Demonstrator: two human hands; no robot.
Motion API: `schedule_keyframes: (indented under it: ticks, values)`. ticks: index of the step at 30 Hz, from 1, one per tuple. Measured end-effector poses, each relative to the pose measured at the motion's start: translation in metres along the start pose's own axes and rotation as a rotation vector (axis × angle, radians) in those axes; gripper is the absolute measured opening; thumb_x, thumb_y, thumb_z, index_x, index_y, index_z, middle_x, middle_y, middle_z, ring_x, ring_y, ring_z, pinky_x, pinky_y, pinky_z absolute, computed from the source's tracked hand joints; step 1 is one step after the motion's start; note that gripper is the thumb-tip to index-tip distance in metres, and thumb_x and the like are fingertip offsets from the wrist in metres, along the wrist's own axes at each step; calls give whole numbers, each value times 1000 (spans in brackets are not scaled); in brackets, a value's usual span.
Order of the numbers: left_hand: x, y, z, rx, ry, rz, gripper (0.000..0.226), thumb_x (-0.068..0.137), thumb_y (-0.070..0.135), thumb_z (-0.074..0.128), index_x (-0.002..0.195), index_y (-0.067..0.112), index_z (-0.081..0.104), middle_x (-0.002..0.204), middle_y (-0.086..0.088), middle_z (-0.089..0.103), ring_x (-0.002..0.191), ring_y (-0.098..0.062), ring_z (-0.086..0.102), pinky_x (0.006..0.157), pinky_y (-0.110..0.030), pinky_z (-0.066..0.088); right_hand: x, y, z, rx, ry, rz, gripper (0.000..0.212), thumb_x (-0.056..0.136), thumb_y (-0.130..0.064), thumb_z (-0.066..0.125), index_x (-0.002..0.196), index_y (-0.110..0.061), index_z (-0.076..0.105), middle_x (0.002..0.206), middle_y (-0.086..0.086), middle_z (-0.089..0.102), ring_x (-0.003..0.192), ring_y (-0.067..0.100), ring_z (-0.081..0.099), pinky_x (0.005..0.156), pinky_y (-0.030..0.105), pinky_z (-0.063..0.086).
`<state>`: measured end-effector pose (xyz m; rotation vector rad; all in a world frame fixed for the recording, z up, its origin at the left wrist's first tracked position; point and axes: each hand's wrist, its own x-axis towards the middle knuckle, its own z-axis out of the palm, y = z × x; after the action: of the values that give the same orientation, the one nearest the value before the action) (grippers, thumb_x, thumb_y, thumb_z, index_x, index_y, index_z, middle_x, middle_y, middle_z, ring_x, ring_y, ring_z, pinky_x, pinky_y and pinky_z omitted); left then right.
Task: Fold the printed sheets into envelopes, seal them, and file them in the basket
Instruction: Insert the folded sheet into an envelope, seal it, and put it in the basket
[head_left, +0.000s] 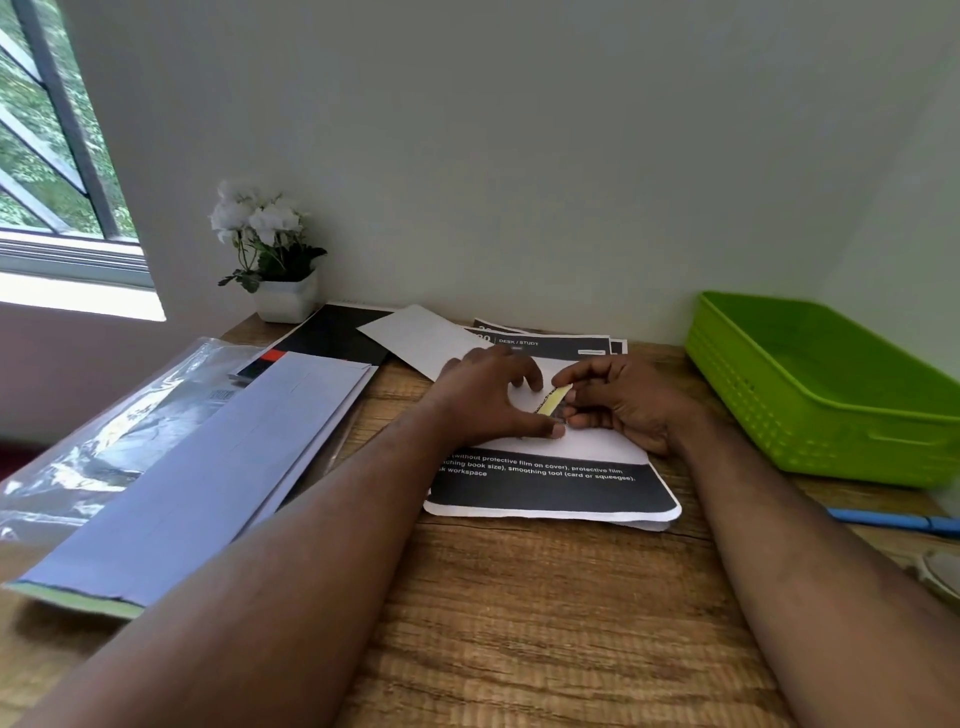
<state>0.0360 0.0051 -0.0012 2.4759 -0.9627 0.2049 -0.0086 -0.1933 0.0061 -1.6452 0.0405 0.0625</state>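
A white envelope (421, 338) lies slanted on a stack of printed sheets (556, 493) with black bands and white text, at the middle of the wooden desk. My left hand (483, 400) presses down on the envelope, thumb near its lower edge. My right hand (623, 400) pinches a yellow-green adhesive strip (553, 401) that lifts off the envelope between the two hands. The envelope's flap area is mostly hidden by my fingers. A green plastic basket (810, 395) stands at the right with nothing visible inside it.
A pile of white envelopes (208, 478) lies at the left on a clear plastic wrapper (93, 447). A potted white flower (275, 260) stands at the back left by the wall. A blue pen (893, 519) lies at the right edge. A window is far left.
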Motion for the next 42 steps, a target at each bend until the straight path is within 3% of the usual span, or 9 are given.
schedule_keyframes:
  ticks: [8, 13, 22, 25, 27, 31, 34, 38, 42]
  values:
    - [1, 4, 1, -104, 81, -14, 15, 83, 34, 68, 93, 23, 73, 82, 14, 62, 80, -9, 59, 85, -35, 50, 2, 0, 3, 27, 51, 21, 5, 86, 2, 62, 86, -1, 66, 72, 11, 69, 54, 13, 64, 54, 24, 58]
    - [-3, 7, -1, -247, 88, 38, 35, 84, 22, 71, 116, 27, 60, 89, 11, 59, 74, -12, 56, 78, -31, 51, 4, -5, 9, 9, 148, 41, 6, 84, 0, 66, 84, -6, 65, 72, 9, 68, 50, 13, 61, 50, 27, 57]
    - [1, 12, -2, 142, 125, 156, 14, 88, 33, 64, 96, 23, 71, 103, 4, 60, 95, -17, 58, 80, -30, 40, 6, -7, 15, 11, 245, 44, 20, 84, 3, 66, 83, -14, 56, 76, 11, 60, 51, 16, 55, 47, 29, 55]
    - [4, 15, -3, 235, 268, 155, 18, 90, 28, 56, 94, 22, 73, 98, 2, 65, 100, -22, 59, 86, -34, 36, 9, -2, 14, -319, 317, -196, 17, 83, -5, 69, 86, -20, 64, 101, 3, 61, 85, 16, 61, 69, 29, 56]
    - [5, 14, -3, 287, 373, 160, 21, 92, 27, 54, 96, 21, 74, 97, 0, 68, 101, -25, 60, 89, -36, 33, 7, -1, 15, -598, 278, -400, 21, 84, -5, 67, 93, -24, 67, 115, -5, 59, 107, 7, 53, 90, 19, 42]
    - [3, 14, -5, 342, 488, 213, 16, 92, 27, 59, 94, 24, 75, 88, 3, 71, 94, -25, 61, 86, -37, 24, 9, 0, 23, -878, 231, -711, 21, 81, -9, 73, 101, -15, 71, 105, -2, 68, 98, 10, 58, 89, 24, 42]
    - [3, 14, -8, 414, 616, 242, 11, 83, 29, 67, 75, 24, 73, 71, 5, 68, 78, -24, 64, 81, -37, 23, 10, -1, 26, -832, 363, -816, 13, 81, -12, 73, 94, -14, 75, 87, -2, 72, 81, 11, 63, 77, 25, 48]
    - [-1, 4, -15, 331, 789, 196, 21, 88, 35, 59, 78, 23, 73, 75, 5, 70, 80, -24, 65, 85, -38, 24, 9, -2, 18, -728, 495, -824, 14, 80, -9, 74, 94, -12, 76, 83, -10, 68, 75, 2, 62, 75, 21, 48]
    - [-2, -13, -22, 237, 975, 81, 11, 88, 34, 68, 89, 25, 74, 88, 7, 72, 90, -22, 64, 88, -37, 24, 8, -11, -6, -25, 581, -603, 15, 79, -4, 73, 90, -13, 76, 75, -12, 73, 70, 2, 65, 75, 31, 54]
